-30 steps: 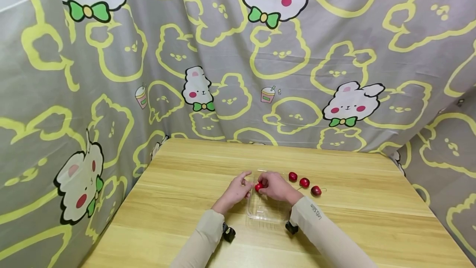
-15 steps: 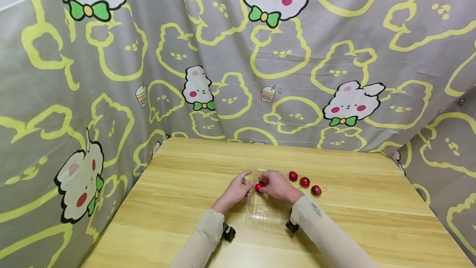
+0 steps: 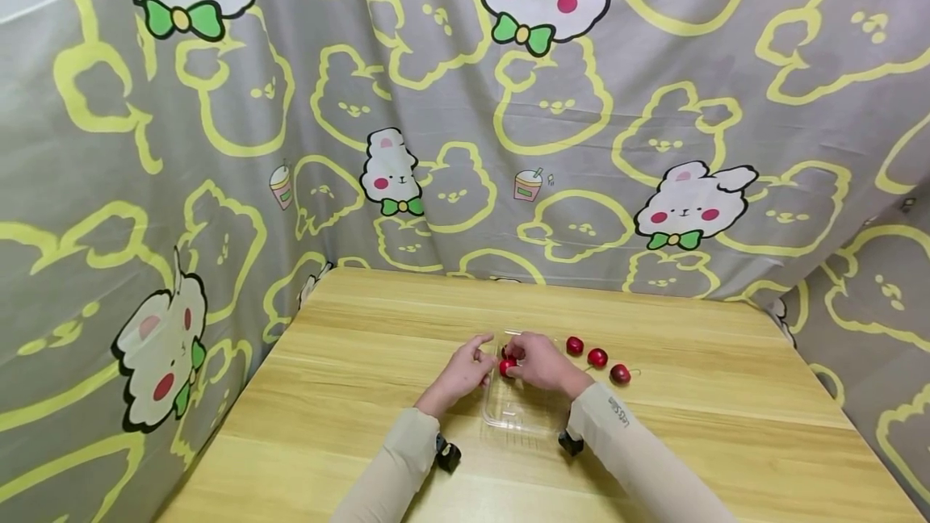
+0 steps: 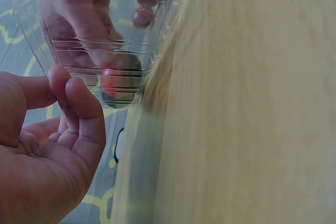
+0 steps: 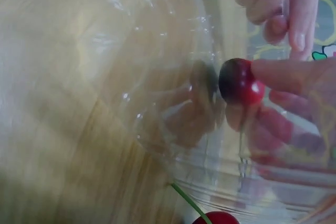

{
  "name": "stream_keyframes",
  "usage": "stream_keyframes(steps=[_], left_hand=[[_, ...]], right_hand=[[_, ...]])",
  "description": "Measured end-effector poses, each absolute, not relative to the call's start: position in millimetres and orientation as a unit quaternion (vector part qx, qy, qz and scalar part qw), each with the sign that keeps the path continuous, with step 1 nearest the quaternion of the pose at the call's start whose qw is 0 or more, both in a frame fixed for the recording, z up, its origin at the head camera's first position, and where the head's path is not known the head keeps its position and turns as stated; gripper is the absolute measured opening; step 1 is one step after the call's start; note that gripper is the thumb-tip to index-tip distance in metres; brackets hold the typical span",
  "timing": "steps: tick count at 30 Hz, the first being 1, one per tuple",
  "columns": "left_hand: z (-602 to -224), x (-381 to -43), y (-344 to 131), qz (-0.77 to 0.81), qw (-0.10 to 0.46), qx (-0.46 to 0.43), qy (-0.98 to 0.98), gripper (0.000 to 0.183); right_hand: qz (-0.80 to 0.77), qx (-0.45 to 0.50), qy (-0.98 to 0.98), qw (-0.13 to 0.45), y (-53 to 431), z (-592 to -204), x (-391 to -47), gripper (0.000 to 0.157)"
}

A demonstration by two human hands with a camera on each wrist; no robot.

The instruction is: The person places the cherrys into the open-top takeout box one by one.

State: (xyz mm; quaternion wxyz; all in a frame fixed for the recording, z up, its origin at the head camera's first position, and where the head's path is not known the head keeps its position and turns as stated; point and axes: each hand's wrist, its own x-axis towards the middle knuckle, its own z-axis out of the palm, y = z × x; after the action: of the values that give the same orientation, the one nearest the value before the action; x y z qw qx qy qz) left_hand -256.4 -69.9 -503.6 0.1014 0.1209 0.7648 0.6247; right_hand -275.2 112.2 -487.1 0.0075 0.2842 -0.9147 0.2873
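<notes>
In the head view a clear plastic container (image 3: 525,414) stands on the table between both hands. My left hand (image 3: 462,370) is at its left side, and in the left wrist view the thumb and fingers pinch its rim. My right hand (image 3: 539,363) reaches into the container and holds a red cherry (image 3: 507,368) near the left wall. The right wrist view has the thumb against this cherry (image 5: 241,81), which is dark on one side; the other fingers are partly hidden. A darker red patch shows just beyond the cherry in the head view, too small to make out.
Outside the container, to its right, three cherries lie in a slanting row: one at the back (image 3: 575,345), one in the middle (image 3: 598,357), one nearest the front (image 3: 621,374) with a stem. A patterned grey curtain (image 3: 450,103) surrounds the wooden table (image 3: 349,361).
Both hands stay almost in place. The right fingers have shifted slightly at the cherry, and more of the dark patch beyond it shows. The head view has swung a little.
</notes>
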Motion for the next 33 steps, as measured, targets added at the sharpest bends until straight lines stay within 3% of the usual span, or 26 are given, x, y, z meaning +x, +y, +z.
stream_keyframes(steps=[17, 33], left_hand=[[-502, -255, -71, 0.626, 0.107, 0.111, 0.765, 0.053], [-503, -255, -68, 0.617, 0.1, 0.12, 0.771, 0.052]], right_hand=[[0.293, 0.285, -0.913, 0.012, 139, -464, -267, 0.018], [0.313, 0.208, -0.926, 0.037, 225, -449, -266, 0.016]])
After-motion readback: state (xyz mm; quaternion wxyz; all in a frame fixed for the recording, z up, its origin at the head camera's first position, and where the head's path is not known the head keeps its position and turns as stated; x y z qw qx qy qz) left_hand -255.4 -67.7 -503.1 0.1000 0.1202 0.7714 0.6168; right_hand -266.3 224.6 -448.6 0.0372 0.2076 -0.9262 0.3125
